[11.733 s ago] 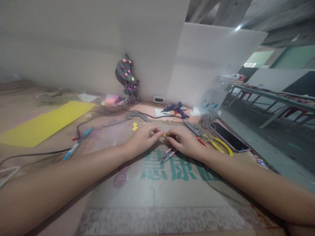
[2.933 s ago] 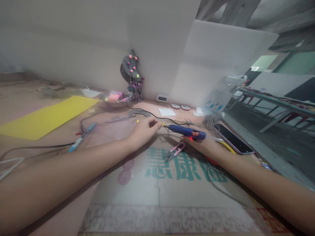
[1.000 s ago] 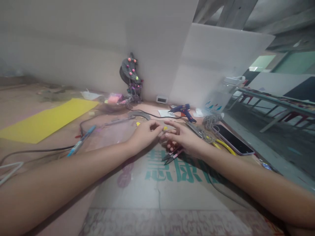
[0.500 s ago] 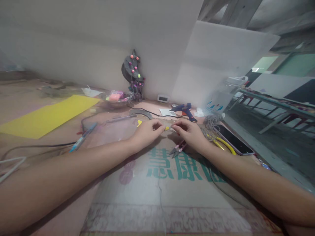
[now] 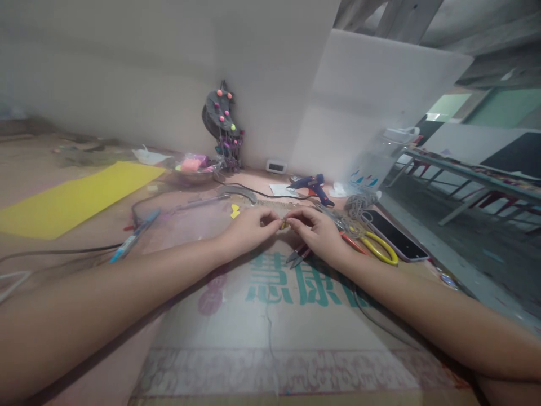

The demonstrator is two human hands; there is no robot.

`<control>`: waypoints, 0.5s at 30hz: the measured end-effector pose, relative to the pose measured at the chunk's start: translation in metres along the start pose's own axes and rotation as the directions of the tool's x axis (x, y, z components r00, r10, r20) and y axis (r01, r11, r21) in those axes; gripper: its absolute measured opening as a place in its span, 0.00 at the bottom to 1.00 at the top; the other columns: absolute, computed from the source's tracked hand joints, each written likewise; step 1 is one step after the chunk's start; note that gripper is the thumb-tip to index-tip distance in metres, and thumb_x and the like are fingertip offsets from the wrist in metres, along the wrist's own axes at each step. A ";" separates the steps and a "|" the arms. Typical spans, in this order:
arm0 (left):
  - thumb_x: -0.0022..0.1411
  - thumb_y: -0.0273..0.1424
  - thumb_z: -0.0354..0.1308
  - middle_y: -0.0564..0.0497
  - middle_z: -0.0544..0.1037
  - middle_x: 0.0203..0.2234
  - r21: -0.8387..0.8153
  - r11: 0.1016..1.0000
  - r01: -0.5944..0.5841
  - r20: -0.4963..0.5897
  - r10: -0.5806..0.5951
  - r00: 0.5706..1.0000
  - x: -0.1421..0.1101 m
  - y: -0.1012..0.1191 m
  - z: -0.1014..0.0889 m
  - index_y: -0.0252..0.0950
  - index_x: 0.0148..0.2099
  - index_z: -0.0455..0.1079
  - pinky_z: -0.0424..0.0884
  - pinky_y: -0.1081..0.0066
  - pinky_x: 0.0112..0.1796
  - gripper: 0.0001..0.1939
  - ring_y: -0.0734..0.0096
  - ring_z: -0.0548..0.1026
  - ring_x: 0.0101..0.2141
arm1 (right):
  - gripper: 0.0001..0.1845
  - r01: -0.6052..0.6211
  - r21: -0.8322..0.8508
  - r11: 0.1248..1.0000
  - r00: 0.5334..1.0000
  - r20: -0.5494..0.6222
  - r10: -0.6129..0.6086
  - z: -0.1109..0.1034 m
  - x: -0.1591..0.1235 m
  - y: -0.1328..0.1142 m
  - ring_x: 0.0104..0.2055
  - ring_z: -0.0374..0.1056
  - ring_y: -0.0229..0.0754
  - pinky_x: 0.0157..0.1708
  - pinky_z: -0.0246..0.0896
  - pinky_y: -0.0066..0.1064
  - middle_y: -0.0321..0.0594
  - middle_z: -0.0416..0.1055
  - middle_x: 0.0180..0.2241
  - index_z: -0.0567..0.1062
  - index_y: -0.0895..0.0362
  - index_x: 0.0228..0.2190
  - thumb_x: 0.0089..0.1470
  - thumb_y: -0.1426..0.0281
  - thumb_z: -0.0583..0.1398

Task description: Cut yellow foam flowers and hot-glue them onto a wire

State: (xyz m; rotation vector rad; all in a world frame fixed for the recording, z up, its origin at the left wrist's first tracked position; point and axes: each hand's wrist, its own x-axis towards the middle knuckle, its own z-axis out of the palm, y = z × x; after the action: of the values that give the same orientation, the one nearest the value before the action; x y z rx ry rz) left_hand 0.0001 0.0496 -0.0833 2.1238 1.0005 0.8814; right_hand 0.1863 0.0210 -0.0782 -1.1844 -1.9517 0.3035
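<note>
My left hand [image 5: 253, 228] and my right hand [image 5: 316, 230] meet fingertip to fingertip above the printed cardboard [image 5: 236, 327]. Pinched between them is a small yellow piece [image 5: 283, 225], mostly covered by the fingers. Both hands are closed on it. Just left of my left hand lie small yellow cut-outs [image 5: 235, 212]. Thread snips [image 5: 298, 256] rest under my right hand, their blades pointing toward me. A thin grey cord [image 5: 376, 321] runs beneath my right forearm.
Beyond my right hand are yellow-handled pliers [image 5: 382, 249], a phone [image 5: 395, 234], grey yarn [image 5: 359, 206] and a blue glue gun [image 5: 313, 187]. Yellow sheet [image 5: 80, 200] and blue pen [image 5: 135, 235] lie left. Behind stand a bowl [image 5: 194, 176] and a grey moon-shaped ornament [image 5: 217, 115].
My fingertips have drawn closer together, covering more of the yellow piece. The view has shifted slightly, and more of the cut-outs and the pliers shows.
</note>
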 end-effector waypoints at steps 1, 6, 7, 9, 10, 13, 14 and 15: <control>0.61 0.38 0.52 0.52 0.76 0.24 0.001 1.000 0.005 0.004 -0.005 1.000 0.000 0.000 0.000 0.35 0.32 0.72 0.61 0.72 0.28 0.13 0.70 0.70 0.27 | 0.08 -0.005 0.001 1.000 1.000 -0.003 0.005 0.000 0.000 0.000 0.34 0.69 0.41 0.35 0.63 0.32 0.39 0.75 0.31 0.76 0.55 0.32 0.57 0.67 0.58; 0.61 0.37 0.52 0.52 0.76 0.26 -0.002 1.000 0.017 0.005 -0.017 1.000 0.001 0.001 -0.001 0.35 0.32 0.72 0.61 0.72 0.29 0.13 0.70 0.70 0.28 | 0.07 -0.047 -0.035 0.998 0.998 0.030 0.048 0.000 0.000 0.000 0.31 0.67 0.39 0.33 0.61 0.30 0.37 0.73 0.29 0.76 0.56 0.33 0.57 0.68 0.58; 0.61 0.37 0.52 0.52 0.76 0.27 -0.004 1.000 0.018 -0.002 -0.018 1.000 0.001 0.001 -0.001 0.35 0.33 0.73 0.61 0.72 0.30 0.13 0.70 0.70 0.28 | 0.07 -0.053 -0.047 0.998 0.998 0.038 0.055 0.000 0.001 0.001 0.30 0.66 0.39 0.32 0.61 0.30 0.37 0.73 0.28 0.76 0.56 0.34 0.57 0.67 0.58; 0.61 0.37 0.53 0.52 0.76 0.27 -0.005 1.000 0.019 -0.017 -0.019 1.000 0.001 0.000 -0.002 0.35 0.33 0.73 0.62 0.71 0.31 0.12 0.70 0.70 0.29 | 0.09 -0.048 -0.062 0.997 0.997 0.049 0.051 0.000 0.001 0.001 0.29 0.65 0.39 0.30 0.60 0.29 0.37 0.72 0.28 0.77 0.56 0.37 0.57 0.68 0.58; 0.61 0.37 0.53 0.52 0.77 0.28 -0.005 1.000 0.019 -0.025 -0.019 1.000 0.001 0.000 -0.002 0.35 0.34 0.73 0.62 0.71 0.31 0.12 0.69 0.71 0.30 | 0.10 -0.036 -0.063 0.997 0.998 0.053 0.039 -0.001 0.001 0.002 0.29 0.65 0.38 0.30 0.59 0.29 0.37 0.72 0.28 0.77 0.57 0.38 0.57 0.68 0.58; 0.61 0.37 0.53 0.52 0.77 0.28 -0.007 1.000 0.023 -0.044 -0.024 0.999 0.001 -0.001 -0.002 0.34 0.33 0.73 0.62 0.71 0.32 0.12 0.69 0.71 0.30 | 0.12 -0.001 -0.074 0.997 0.998 0.069 0.006 0.000 0.001 0.003 0.28 0.65 0.38 0.28 0.59 0.29 0.38 0.72 0.28 0.77 0.58 0.40 0.56 0.70 0.57; 0.61 0.37 0.53 0.52 0.77 0.28 -0.010 1.000 0.026 -0.045 -0.027 0.999 0.001 -0.002 -0.002 0.34 0.33 0.73 0.62 0.71 0.32 0.13 0.69 0.71 0.30 | 0.12 0.008 -0.083 0.997 0.997 0.076 -0.001 0.000 0.001 0.003 0.28 0.64 0.38 0.28 0.59 0.29 0.37 0.71 0.27 0.77 0.59 0.40 0.56 0.70 0.57; 0.61 0.37 0.53 0.52 0.77 0.28 -0.014 0.999 0.029 -0.045 -0.029 0.999 0.001 -0.002 -0.002 0.34 0.33 0.73 0.62 0.71 0.32 0.13 0.70 0.71 0.30 | 0.12 0.013 -0.093 0.996 0.997 0.081 -0.006 0.000 0.001 0.004 0.27 0.63 0.38 0.28 0.58 0.28 0.37 0.69 0.26 0.77 0.59 0.40 0.56 0.70 0.57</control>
State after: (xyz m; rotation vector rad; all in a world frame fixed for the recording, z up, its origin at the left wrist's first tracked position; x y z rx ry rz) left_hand -0.0016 0.0523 -0.0836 2.0820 1.0428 0.9227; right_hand 0.1883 0.0238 -0.0804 -1.2392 -2.0601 0.2611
